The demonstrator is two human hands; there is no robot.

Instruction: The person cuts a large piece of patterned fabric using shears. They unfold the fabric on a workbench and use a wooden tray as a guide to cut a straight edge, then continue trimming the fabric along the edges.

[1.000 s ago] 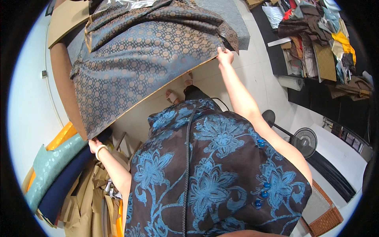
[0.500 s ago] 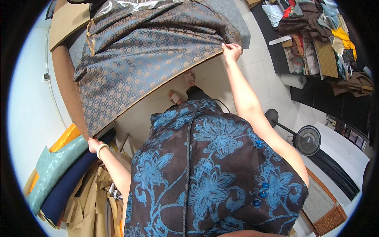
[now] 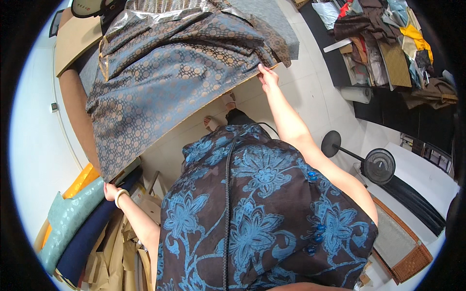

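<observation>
A large sheet of dark blue-grey fabric [image 3: 160, 97] with bronze round motifs hangs over the near edge of a work surface, stretched between my two hands. Its far part lies bunched in folds. At the fabric's lower left corner, my left hand [image 3: 111, 191], with a pale bangle at the wrist, is closed on the edge. My right hand [image 3: 267, 77] pinches the near edge toward the right end, and a short stretch of cloth extends past its fingers. Behind the folds is crinkled clear plastic film [image 3: 160, 17].
Rolls of teal fabric [image 3: 73, 216] and navy fabric [image 3: 92, 237] lean at the lower left beside brown paper. At the upper right, a black table [image 3: 335, 63] bears piled scraps. A black fan [image 3: 379, 166] stands on the right, near a wicker-edged piece [image 3: 412, 264].
Both hands have moved slightly left and nearer, drawing the fabric's near edge with them. More plastic film and a round black-rimmed object now show at the top.
</observation>
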